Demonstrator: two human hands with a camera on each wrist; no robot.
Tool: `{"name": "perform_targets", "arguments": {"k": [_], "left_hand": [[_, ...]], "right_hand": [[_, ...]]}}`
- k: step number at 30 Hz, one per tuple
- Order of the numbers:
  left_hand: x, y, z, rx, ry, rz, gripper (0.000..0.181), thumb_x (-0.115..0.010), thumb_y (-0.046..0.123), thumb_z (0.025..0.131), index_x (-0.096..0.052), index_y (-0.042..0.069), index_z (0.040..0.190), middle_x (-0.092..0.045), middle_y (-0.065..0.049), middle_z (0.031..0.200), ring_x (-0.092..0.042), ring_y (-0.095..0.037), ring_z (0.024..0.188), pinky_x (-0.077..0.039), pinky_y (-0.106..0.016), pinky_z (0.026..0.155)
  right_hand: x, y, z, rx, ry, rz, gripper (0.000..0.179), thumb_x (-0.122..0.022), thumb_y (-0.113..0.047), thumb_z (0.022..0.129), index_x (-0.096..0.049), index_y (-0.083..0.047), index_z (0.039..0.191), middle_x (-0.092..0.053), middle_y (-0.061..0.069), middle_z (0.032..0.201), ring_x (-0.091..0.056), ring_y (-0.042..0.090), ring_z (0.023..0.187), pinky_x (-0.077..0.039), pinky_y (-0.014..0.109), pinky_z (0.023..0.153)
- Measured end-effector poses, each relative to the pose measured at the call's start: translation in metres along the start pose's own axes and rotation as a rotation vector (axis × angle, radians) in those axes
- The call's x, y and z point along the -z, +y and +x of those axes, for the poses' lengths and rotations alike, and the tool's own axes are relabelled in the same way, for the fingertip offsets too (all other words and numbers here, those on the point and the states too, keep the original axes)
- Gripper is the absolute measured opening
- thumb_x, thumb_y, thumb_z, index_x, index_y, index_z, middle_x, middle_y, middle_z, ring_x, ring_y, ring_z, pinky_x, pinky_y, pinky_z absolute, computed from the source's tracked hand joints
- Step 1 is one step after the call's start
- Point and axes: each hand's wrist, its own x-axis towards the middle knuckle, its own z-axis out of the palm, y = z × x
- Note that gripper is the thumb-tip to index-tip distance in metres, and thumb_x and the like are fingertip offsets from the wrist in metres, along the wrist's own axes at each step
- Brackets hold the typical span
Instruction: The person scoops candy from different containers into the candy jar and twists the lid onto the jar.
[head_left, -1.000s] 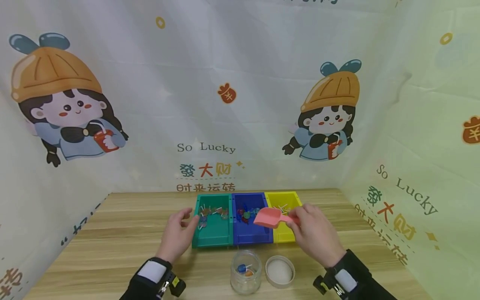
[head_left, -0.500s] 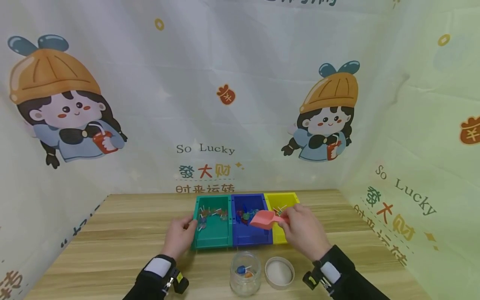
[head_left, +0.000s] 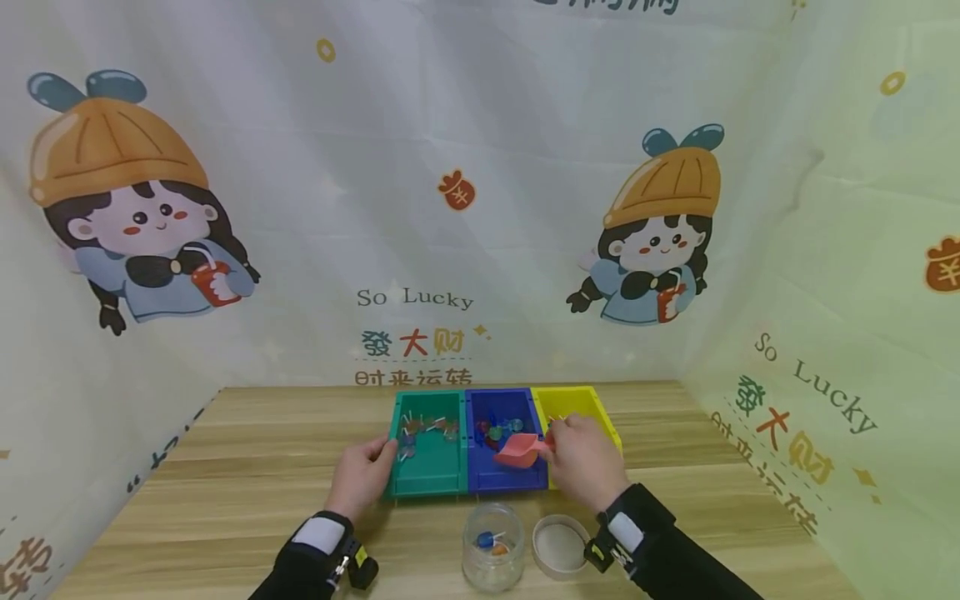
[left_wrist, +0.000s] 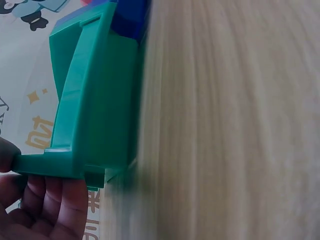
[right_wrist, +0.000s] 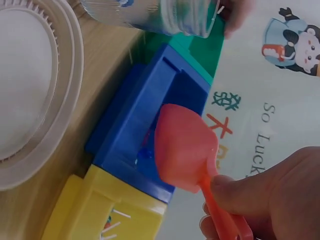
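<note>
My right hand [head_left: 588, 462] holds a small pink scoop [head_left: 519, 451] by its handle, the thumb along it in the right wrist view. The scoop's blade hangs over the blue bin [head_left: 506, 481], which has several small red, green and blue translucent pieces [head_left: 492, 432] in it. On the left, my left hand [head_left: 360, 477] pinches the side rim of the green bin [left_wrist: 65, 135], thumb on one face and fingers on the other. Brownish and purple pieces with white sticks lie in the green bin. The yellow bin [head_left: 587, 402] is partly hidden behind my right hand.
In front of the joined bins stands an open clear jar [head_left: 491, 571] with a blue and an orange piece inside. A white round lid [head_left: 559, 546] lies right beside it. A printed cloth [head_left: 525, 250] hangs behind the wooden table [head_left: 285, 417].
My right hand has carried the scoop left and toward me, from near the yellow bin to over the blue one. My left hand has closed onto the green bin's rim.
</note>
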Motion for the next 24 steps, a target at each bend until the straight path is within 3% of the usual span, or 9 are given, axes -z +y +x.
{"name": "perform_targets", "arguments": {"k": [7, 10, 14, 18, 24], "left_hand": [[-0.003, -0.003, 0.0, -0.009, -0.003, 0.002, 0.044, -0.055, 0.023, 0.114, -0.064, -0.008, 0.144, -0.066, -0.03, 0.144, -0.062, -0.047, 0.141, -0.052, -0.063, 0.116], [-0.002, -0.003, 0.0, -0.003, -0.009, -0.001, 0.044, -0.055, 0.023, 0.114, -0.065, -0.008, 0.144, -0.065, -0.03, 0.145, -0.062, -0.046, 0.141, -0.053, -0.063, 0.115], [0.0, -0.001, 0.001, 0.002, -0.013, -0.002, 0.044, -0.055, 0.024, 0.114, -0.064, -0.007, 0.145, -0.064, -0.03, 0.146, -0.061, -0.046, 0.143, -0.051, -0.063, 0.116], [0.001, 0.0, 0.002, -0.003, -0.011, -0.001, 0.044, -0.055, 0.023, 0.114, -0.064, -0.007, 0.145, -0.064, -0.03, 0.147, -0.061, -0.045, 0.143, -0.051, -0.062, 0.117], [0.002, -0.001, 0.001, 0.005, -0.022, -0.001, 0.045, -0.055, 0.023, 0.114, -0.063, -0.007, 0.146, -0.063, -0.03, 0.148, -0.06, -0.046, 0.144, -0.051, -0.063, 0.117]], "right_hand": [[-0.014, -0.013, 0.007, 0.017, -0.05, -0.05, 0.015, -0.086, -0.01, 0.089, -0.081, -0.01, 0.103, -0.067, 0.009, 0.09, -0.055, 0.021, 0.078, -0.06, 0.038, 0.067], [-0.018, -0.016, 0.009, 0.019, -0.073, -0.051, 0.01, -0.085, -0.007, 0.087, -0.082, -0.008, 0.096, -0.065, 0.009, 0.087, -0.054, 0.021, 0.077, -0.059, 0.039, 0.066], [-0.019, -0.022, 0.014, 0.023, -0.117, -0.069, 0.01, -0.086, -0.007, 0.085, -0.078, -0.003, 0.088, -0.065, 0.01, 0.084, -0.055, 0.023, 0.077, -0.06, 0.041, 0.072], [-0.018, -0.03, 0.021, 0.009, -0.178, -0.113, 0.017, -0.088, -0.012, 0.086, -0.077, 0.0, 0.092, -0.069, 0.014, 0.086, -0.058, 0.026, 0.078, -0.064, 0.045, 0.08], [-0.022, -0.042, 0.032, -0.022, -0.217, -0.121, 0.019, -0.088, -0.015, 0.087, -0.078, -0.001, 0.096, -0.072, 0.013, 0.086, -0.062, 0.026, 0.075, -0.065, 0.046, 0.078]]}}
